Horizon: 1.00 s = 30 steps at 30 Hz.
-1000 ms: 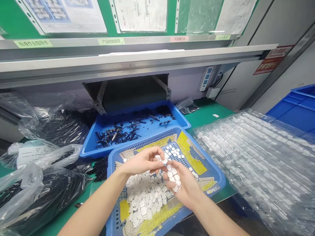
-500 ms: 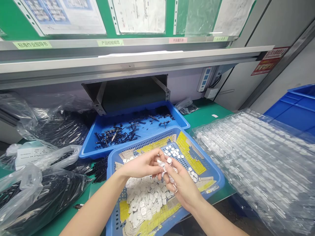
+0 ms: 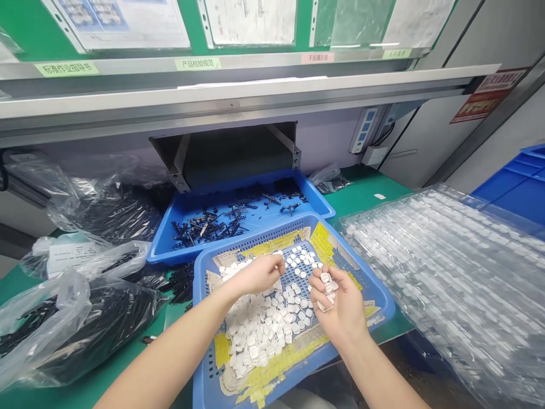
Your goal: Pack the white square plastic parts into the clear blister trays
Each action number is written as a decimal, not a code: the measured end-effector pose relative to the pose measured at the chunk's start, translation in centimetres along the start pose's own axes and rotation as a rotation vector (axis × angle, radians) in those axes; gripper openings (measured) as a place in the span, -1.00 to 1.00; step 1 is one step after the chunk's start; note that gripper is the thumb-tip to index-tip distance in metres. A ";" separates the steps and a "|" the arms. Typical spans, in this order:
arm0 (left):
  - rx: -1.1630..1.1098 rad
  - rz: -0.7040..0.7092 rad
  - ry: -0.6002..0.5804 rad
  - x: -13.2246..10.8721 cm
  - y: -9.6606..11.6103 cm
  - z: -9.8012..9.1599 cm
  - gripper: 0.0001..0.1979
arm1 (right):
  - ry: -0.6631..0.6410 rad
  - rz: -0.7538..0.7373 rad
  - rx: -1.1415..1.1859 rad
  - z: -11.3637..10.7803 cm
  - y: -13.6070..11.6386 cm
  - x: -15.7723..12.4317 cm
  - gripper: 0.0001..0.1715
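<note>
A blue perforated basket (image 3: 378,284) holds a heap of small white square plastic pieces with rounded corners (image 3: 272,326). More of these pieces lie scattered in its far part. Over the heap, my left hand (image 3: 261,274) is closed with its fingertips together; whatever may be in them is hidden. My right hand (image 3: 340,304), palm up above the basket's right side, has its fingers curled round several of the white pieces (image 3: 327,289). The two hands are apart. Yellow and brown tape lines parts of the basket's walls.
Behind the basket, a blue tray (image 3: 251,227) holds black branching plastic parts. Clear bags of black parts (image 3: 85,324) crowd the left. At right are stacked clear plastic trays with white contents (image 3: 443,267). A metal chute (image 3: 238,153) opens above the blue tray.
My hands were together over the basket, fingers meeting at the white pieces. Now they are apart: the right has moved right with several pieces, and the left is pinched closed. The view shifted slightly.
</note>
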State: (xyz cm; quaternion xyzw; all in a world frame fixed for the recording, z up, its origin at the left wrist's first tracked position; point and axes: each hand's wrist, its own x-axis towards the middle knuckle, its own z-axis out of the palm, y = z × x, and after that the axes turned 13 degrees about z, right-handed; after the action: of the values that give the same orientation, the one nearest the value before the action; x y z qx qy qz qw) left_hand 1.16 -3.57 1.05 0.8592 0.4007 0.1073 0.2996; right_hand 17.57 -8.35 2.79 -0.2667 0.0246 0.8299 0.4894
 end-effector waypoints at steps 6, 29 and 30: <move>0.151 -0.096 -0.090 0.9 -0.1 2.6 -0.90 | 0.047 0.035 -0.010 0.8 0.1 -0.4 -0.82; -0.849 -0.004 0.061 0.0 4.3 -3.0 -0.77 | 0.038 0.245 -0.263 1.0 1.2 0.7 -0.90; -0.751 0.012 0.045 0.0 4.8 -2.9 -0.78 | 0.011 0.244 -0.262 0.8 1.2 0.8 -0.89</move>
State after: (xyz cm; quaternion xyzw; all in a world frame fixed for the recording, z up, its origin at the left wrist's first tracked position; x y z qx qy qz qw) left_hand 2.96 -4.73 6.28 0.6893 0.3347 0.2674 0.5843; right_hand 15.88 -8.10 2.85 -0.3278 -0.0488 0.8779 0.3457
